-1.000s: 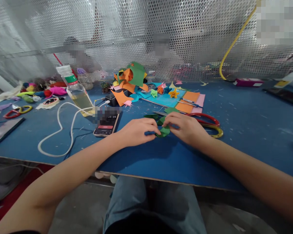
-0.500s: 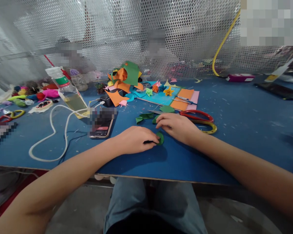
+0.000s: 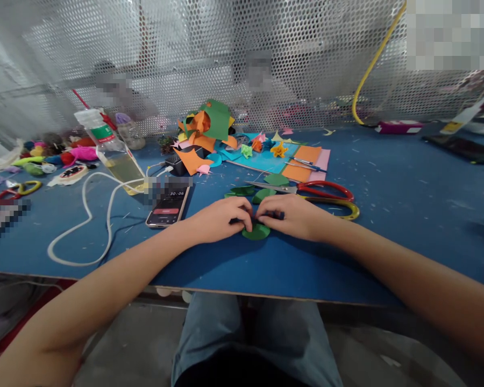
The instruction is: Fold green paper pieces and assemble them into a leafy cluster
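A small rounded piece of green paper [image 3: 256, 233] lies low over the blue table, its far edge between my two hands. My left hand [image 3: 228, 219] has its fingers closed on the paper's left side. From the right, my right hand [image 3: 288, 216] pinches the same paper, thumb and fingertips close to the left ones. Just beyond the hands lie more green paper leaf shapes [image 3: 242, 191]. Scissors [image 3: 326, 188] with one red and one yellow handle loop rest behind my right hand, blades pointing left.
A phone [image 3: 169, 205], a looping white cable [image 3: 83, 226] and a tilted bottle [image 3: 121, 161] of yellowish liquid stand left. Behind are a heap of paper scraps [image 3: 205, 129], orange sheets [image 3: 302, 163] and folded paper stars [image 3: 279, 149]. A perforated metal screen [image 3: 306, 64] closes the back.
My right hand has moved left and closed on the green paper beside my left hand. The paper now lies flatter, showing a wider face.
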Demonstrator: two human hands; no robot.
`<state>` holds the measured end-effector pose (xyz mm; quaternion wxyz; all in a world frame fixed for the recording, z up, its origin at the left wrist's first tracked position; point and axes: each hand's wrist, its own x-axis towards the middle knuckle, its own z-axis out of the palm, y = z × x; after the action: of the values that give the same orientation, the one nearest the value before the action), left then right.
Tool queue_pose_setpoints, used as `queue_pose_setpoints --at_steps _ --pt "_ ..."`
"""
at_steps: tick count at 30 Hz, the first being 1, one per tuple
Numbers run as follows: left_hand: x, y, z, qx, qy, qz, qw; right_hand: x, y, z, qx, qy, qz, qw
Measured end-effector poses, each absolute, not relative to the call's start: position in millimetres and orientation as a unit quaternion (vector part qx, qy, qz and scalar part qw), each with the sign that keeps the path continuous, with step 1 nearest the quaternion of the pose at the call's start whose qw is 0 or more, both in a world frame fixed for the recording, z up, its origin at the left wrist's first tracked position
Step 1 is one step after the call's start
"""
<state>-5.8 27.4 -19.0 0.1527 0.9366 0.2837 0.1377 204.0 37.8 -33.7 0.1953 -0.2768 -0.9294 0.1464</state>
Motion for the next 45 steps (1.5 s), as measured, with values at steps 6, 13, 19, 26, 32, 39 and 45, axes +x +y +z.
queue_pose_setpoints --at_steps 6,13,19,26,32,39,45 --pt "-8.0 31.0 -16.7 0.933 0.285 0.121 0.181 195.8 29.9 -31.3 -0.362 -0.885 0.223 0.189" --pt "-9.7 25.2 -9.4 0.926 0.311 0.103 0.186 192.0 23.2 -26.4 -0.434 -0.844 0.269 0.162" --pt "-7.2 23.4 -10.6 0.911 0.375 0.069 0.157 191.3 16.3 -24.2 -0.443 -0.847 0.248 0.156" --pt "-5.8 29.3 -18.4 0.930 0.325 0.104 0.134 192.1 22.8 -30.8 -0.407 -0.867 0.216 0.191" --pt "-5.0 25.0 -16.7 0.929 0.347 0.107 0.068 188.8 19.4 -34.3 -0.384 -0.890 0.145 0.196" --pt "0.5 7.3 -13.6 0.941 0.329 0.001 -0.084 188.7 10.8 -36.1 -0.371 -0.915 0.046 0.149" --pt "0.3 9.6 -10.3 0.931 0.364 0.010 -0.025 189.4 11.7 -34.8 -0.374 -0.910 0.072 0.161"
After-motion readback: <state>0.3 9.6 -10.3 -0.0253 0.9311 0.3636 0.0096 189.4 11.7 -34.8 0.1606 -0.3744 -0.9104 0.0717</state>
